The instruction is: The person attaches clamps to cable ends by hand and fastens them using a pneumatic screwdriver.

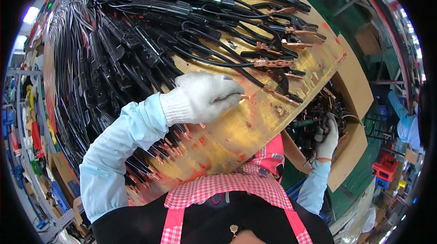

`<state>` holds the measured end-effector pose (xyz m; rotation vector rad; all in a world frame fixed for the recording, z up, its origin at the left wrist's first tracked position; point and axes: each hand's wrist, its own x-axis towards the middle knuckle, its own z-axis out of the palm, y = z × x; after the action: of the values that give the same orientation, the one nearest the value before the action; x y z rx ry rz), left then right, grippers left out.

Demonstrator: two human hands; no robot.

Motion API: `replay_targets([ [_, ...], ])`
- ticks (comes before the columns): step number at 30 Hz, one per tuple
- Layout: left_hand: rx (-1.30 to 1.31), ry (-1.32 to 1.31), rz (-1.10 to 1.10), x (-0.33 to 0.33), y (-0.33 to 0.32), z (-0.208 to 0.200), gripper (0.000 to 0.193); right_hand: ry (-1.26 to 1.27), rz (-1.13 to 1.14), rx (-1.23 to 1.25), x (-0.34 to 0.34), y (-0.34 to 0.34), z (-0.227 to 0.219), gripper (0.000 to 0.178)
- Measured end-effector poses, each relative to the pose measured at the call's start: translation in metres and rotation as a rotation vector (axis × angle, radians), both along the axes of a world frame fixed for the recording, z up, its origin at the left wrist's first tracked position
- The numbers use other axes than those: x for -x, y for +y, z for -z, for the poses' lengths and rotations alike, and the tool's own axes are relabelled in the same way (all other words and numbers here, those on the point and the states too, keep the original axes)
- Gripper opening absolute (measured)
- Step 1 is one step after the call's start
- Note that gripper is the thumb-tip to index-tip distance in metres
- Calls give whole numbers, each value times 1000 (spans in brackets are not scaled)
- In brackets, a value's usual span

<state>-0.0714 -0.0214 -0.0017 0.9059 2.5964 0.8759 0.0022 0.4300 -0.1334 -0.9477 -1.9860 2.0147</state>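
My left hand (pixel 207 97), in a white knit glove, is closed over the table with a copper tip (pixel 245 97) poking out past its fingertips; the rest of that piece is hidden in the hand. Beside it, black cables (pixel 214 62) end in copper-jawed clamps (pixel 273 63). Below my left wrist, several bare copper cable ends (pixel 170 146) point toward me. My right hand (pixel 328 140), also gloved, reaches into a cardboard box (pixel 353 91) of dark clamp parts (pixel 312 123). Its fingers are curled among them, and what they hold is not clear.
The yellow, red-stained tabletop (pixel 218 141) has a worn edge beside the box. A dense bundle of black cables (pixel 104 62) covers its left side. Red and blue plastic bins (pixel 384 166) stand at far right, near another person's blue sleeve (pixel 398 107). Shelving (pixel 20 107) lines the left.
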Motion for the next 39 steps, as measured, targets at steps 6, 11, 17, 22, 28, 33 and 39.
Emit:
replay_targets([
  [6, -7, -161, -104, 1, 5, -13, 24, 213, -298, 320, -19, -71, -104, 42],
  [11, -23, -174, -124, -4, 3, -14, 23, 507, -669, -838, -4, -128, -116, 34],
  [17, -51, -253, -132, -6, -3, -14, 34, 643, -807, -1210, 17, -206, -113, 34],
  [22, -5, -187, -140, -8, 2, -10, 24, 513, -828, -991, 21, -221, -94, 26],
  [28, 20, -163, -62, -5, -1, -7, 25, 509, -880, -1066, 27, -229, -92, 27],
  [33, 33, -176, -23, -3, -4, -1, 23, 571, -845, -994, 29, -233, -86, 28],
  [39, 163, -398, -6, 5, 1, -12, 25, 569, -949, -985, 35, -231, -90, 25],
])
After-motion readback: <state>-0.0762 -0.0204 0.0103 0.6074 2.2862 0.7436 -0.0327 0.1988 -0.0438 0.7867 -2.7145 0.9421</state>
